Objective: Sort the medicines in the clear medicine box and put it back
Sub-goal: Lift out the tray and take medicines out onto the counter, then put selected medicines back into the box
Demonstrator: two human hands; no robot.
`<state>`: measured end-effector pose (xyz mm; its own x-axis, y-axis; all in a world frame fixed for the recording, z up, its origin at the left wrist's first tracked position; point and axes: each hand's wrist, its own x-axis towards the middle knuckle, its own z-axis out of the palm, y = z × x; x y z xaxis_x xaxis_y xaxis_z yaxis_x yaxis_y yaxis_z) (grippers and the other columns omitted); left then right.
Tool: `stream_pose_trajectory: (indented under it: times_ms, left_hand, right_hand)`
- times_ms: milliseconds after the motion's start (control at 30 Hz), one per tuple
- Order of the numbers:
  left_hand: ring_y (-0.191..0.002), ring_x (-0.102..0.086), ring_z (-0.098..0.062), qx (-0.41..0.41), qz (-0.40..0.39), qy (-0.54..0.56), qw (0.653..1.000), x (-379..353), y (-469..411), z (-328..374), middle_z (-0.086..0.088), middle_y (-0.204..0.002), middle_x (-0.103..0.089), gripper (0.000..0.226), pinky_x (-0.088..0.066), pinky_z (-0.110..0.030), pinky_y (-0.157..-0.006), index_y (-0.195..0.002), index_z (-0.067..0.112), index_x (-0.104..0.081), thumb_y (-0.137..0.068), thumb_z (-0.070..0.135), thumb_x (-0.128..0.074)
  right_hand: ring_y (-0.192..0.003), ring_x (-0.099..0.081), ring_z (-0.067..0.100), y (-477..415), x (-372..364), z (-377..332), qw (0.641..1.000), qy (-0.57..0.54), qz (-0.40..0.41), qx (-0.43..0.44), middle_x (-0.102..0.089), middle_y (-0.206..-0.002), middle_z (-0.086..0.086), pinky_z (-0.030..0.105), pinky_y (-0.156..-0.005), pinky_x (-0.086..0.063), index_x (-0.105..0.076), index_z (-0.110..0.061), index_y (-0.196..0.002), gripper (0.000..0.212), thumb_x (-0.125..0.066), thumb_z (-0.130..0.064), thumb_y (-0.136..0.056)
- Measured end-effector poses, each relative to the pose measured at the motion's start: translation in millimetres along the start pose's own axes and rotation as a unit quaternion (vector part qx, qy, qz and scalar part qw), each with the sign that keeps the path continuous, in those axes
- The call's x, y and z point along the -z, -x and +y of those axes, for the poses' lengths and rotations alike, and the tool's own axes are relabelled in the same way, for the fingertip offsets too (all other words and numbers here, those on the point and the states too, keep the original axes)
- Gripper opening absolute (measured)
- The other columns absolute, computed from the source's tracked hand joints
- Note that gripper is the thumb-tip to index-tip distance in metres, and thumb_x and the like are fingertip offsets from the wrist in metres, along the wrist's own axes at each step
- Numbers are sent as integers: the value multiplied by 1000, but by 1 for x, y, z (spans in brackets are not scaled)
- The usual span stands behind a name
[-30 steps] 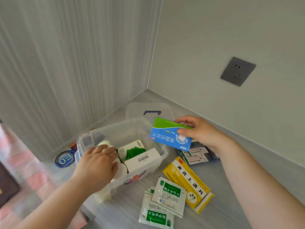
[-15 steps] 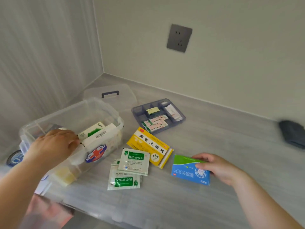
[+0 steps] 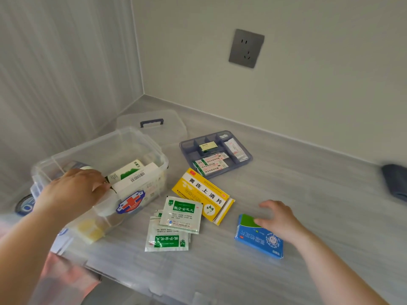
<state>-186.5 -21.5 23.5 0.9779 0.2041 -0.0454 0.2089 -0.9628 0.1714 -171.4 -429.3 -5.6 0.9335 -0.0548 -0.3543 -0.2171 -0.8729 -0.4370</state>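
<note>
The clear medicine box point(image 3: 99, 148) with a red cross sticker stands open at the left of the grey counter. Inside lie a green-and-white carton point(image 3: 125, 172) and a white carton with a barcode point(image 3: 141, 179). My left hand point(image 3: 70, 190) reaches into it, fingers curled over a white bottle point(image 3: 108, 202), mostly hidden. A blue-and-green carton point(image 3: 262, 241) lies flat on the counter at the right. My right hand point(image 3: 279, 219) rests at its far edge with fingers spread. A yellow carton point(image 3: 202, 192) and green sachets point(image 3: 182, 214) lie between.
The box's clear lid point(image 3: 174, 128) with a blue handle lies behind it near the corner. A blue divided tray point(image 3: 247, 160) holding small packets sits beyond the yellow carton. A dark object point(image 3: 396, 181) lies at the far right. A wall socket point(image 3: 246, 48) is above.
My right hand carried the blue-and-green carton from above the clear box to the right, laid it flat on the counter and opened. My left hand stayed inside the box. The view swung right.
</note>
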Motion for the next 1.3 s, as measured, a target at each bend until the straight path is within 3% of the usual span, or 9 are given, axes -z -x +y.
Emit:
stream_pose_trajectory:
  times_ms: [133, 333, 433, 633, 767, 933, 1067, 1167, 1300]
  left_hand:
    - [-115, -50, -32, -2, 8, 11, 1000, 5, 5, 5, -6, -115, -66, 26, -43, -43, -94, -102, 16, -65, -84, 32, -56]
    - [-123, -43, -23, -2, 11, 12, 1000, 10, 10, 7, 5, -125, -59, 28, -36, -37, -99, -109, 24, -61, -87, 37, -49]
    - [-128, -36, -16, -9, -6, -28, 1000, 9, 9, 4, 13, -135, -47, 33, -30, -33, -104, -119, 33, -51, -90, 43, -39]
    - [-130, -32, -15, -14, -14, -71, 997, 9, 9, 3, 9, -137, -42, 35, -24, -30, -107, -123, 35, -47, -92, 41, -33]
    - [-135, -28, -15, -11, 5, -56, 998, 12, 9, 0, 7, -145, -37, 32, -22, -31, -109, -119, 32, -54, -92, 35, -36]
    - [-127, -42, -16, -12, 25, -9, 1000, 14, 10, -6, 8, -134, -53, 29, -34, -31, -101, -115, 28, -59, -92, 30, -41]
    - [-121, -48, -18, 5, 46, 29, 999, 15, 14, -6, 7, -127, -59, 24, -43, -34, -90, -105, 26, -65, -89, 28, -47]
    - [-112, -57, -23, 21, 70, 49, 996, 19, 18, -3, 1, -116, -67, 18, -48, -36, -82, -93, 22, -71, -86, 22, -55]
    - [-93, -66, -29, 20, 91, 58, 994, 25, 20, 0, -3, -99, -74, 22, -51, -38, -74, -79, 17, -75, -81, 19, -53]
  right_hand:
    - [-129, -38, 21, -17, -7, -39, 996, -39, -32, 71, -42, -140, 6, 33, -104, -33, -41, -16, -129, 57, -65, -27, -79]
    - [-114, -50, 18, -39, -27, -77, 988, -93, -111, 55, -44, -138, 11, 32, -93, -42, -31, -13, -134, 63, -62, -26, -82]
    - [-93, -54, 12, -46, -34, -86, 984, -99, -130, 65, -56, -128, 10, 26, -79, -45, -40, -12, -125, 50, -63, -19, -81]
    - [-81, -59, 13, -53, -34, -92, 976, -147, -154, 52, -62, -115, 13, 17, -59, -46, -51, -9, -112, 31, -60, -9, -83]
    - [-75, -59, 12, -47, -15, -89, 969, -189, -147, 54, -63, -106, 12, 19, -61, -47, -53, -11, -106, 23, -57, -4, -84]
    - [-74, -60, 14, -45, 32, -105, 962, -212, -145, 90, -61, -101, 11, 24, -69, -49, -52, -6, -111, 28, -54, 0, -84]
    - [-60, -65, 2, -46, 66, -136, 950, -231, -169, 123, -64, -88, 3, 14, -60, -53, -54, -8, -109, 25, -52, -1, -85]
    - [-56, -66, 2, -48, 74, -172, 941, -220, -217, 138, -67, -77, -3, 20, -56, -55, -59, -20, -91, 17, -52, -6, -86]
    - [-56, -64, -1, -58, 60, -234, 939, -142, -244, 195, -65, -87, -1, 11, -52, -54, -58, -17, -98, 18, -55, -5, -84]
